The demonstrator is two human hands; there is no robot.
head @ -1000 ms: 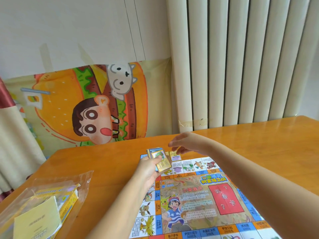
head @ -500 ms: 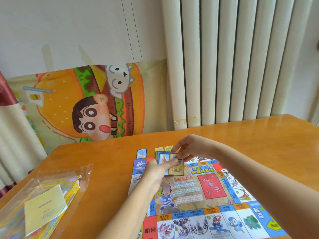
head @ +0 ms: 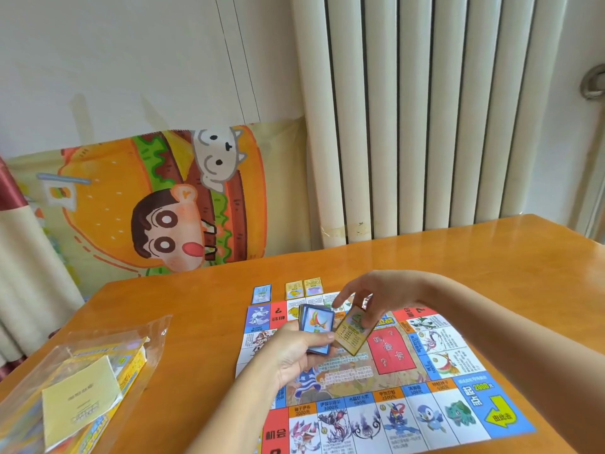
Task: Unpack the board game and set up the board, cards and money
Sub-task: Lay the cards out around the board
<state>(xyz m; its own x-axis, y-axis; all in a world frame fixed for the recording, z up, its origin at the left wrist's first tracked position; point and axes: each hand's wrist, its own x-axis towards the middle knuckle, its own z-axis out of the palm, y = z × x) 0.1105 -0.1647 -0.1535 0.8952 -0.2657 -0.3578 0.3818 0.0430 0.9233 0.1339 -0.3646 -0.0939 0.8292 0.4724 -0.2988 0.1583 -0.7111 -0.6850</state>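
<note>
Dealing cards: left hand (head: 302, 353) grips deck (head: 319, 324); right hand (head: 371, 294) pinches one yellow card (head: 353, 334) over board (head: 458, 404). Next, prob.: lay it beside far-edge cards (head: 294, 290).

The board (head: 458, 417) is cut off below; the bag (head: 154, 332) likewise.

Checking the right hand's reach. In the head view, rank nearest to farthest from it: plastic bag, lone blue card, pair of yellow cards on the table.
1. Pair of yellow cards, just past the board's far edge, left of the right hand.
2. Blue card, further left along that edge.
3. Plastic bag, at the table's far left.
</note>
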